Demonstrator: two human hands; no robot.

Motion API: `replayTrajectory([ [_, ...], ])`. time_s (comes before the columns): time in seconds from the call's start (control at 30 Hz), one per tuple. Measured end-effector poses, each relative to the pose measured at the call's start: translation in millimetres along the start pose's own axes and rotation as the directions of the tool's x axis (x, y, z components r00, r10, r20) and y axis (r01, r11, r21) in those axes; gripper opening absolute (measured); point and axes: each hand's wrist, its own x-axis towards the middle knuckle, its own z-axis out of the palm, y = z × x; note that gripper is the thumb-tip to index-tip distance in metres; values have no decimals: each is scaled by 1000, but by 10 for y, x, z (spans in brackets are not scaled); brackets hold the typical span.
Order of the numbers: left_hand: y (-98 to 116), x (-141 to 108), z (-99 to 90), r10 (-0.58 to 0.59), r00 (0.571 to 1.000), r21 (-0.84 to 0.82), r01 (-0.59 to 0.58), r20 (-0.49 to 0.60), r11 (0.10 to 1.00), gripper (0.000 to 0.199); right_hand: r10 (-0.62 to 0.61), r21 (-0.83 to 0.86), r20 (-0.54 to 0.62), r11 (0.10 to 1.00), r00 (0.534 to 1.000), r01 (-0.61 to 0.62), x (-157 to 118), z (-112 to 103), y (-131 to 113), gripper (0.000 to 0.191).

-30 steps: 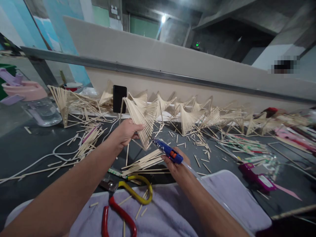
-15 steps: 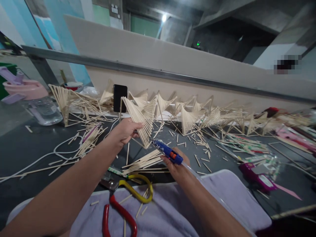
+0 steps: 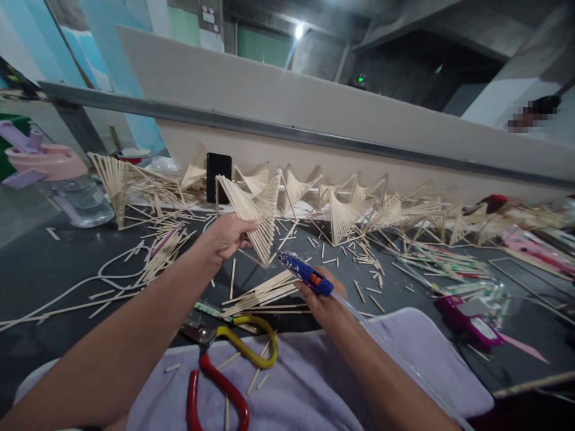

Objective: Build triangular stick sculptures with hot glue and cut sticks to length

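Note:
A twisted, fan-like model of thin wooden sticks (image 3: 254, 209) is pinched between the thumb and fingers of my left hand (image 3: 233, 234), held just above the dark table. My right hand (image 3: 324, 291) is wrapped around a blue hot glue gun (image 3: 305, 272) with an orange part on its side. The gun's nozzle points at the model's lower corner, a small gap apart from it. Below the gun lies a bundle of loose sticks (image 3: 263, 293). Pliers (image 3: 204, 335) with one yellow and one red handle rest partly on a lilac towel (image 3: 305, 371) nearest me.
More twisted stick models (image 3: 350, 215) line the back of the table along a pale board (image 3: 323, 149). A black phone (image 3: 218, 178) stands upright there. At left are a pink-lidded water bottle (image 3: 72, 191) and a white cable (image 3: 101, 276). A purple tool (image 3: 469, 323) lies at right.
My left hand has moved the stick model slightly to the left. The glue gun stays nearly in place, so the gap between its nozzle and the model has grown a little.

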Motion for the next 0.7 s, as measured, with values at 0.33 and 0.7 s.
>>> replayTrajectory([
  [0.33,3,11,-17,4,1000,25,-3,-22,1000,24,-26,13,42,1000,999,25,-21,-11,-35,26],
  [0.7,24,-3,11,-2,999,12,3,-38,1000,29,-63,-43,28,997,998,64,-52,73,15,25],
])
